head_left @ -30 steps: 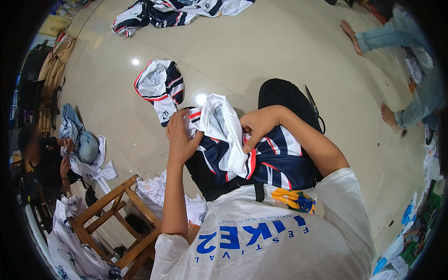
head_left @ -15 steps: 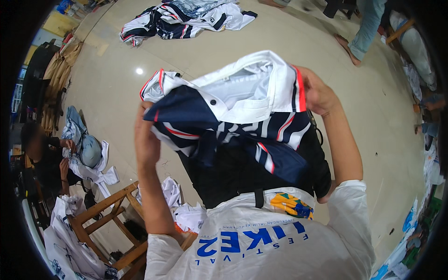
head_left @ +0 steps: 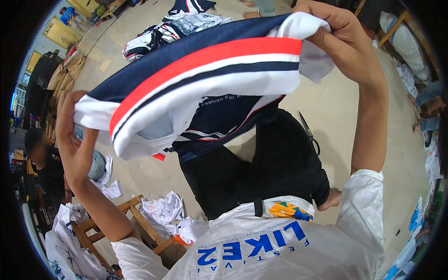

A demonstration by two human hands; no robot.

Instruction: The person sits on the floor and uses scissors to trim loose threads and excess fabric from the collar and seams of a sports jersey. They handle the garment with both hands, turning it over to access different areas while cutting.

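Stretched between my hands is a polo shirt [head_left: 205, 60] in navy and white, with a white collar band edged by red and navy stripes. My left hand [head_left: 74, 135] is closed on white cloth at its left end. At the far right end, my right hand [head_left: 345, 39] pinches another white part. The shirt hangs above my black trousers [head_left: 224, 182], its inside partly showing below the striped band. A pair of scissors [head_left: 311, 135] lies on the floor beside my right leg.
A heap of similar shirts [head_left: 161, 35] lies on the tiled floor ahead. A wooden frame [head_left: 137, 214] with crumpled white cloth [head_left: 163, 210] is at my lower left. Another person [head_left: 46, 161] sits at the left. A white sack [head_left: 403, 44] stands at the far right.
My hands have moved farther apart and the right one upward. The shirt has turned from its buttoned front to the striped band, spread wider. The scissors by my right leg show more fully.
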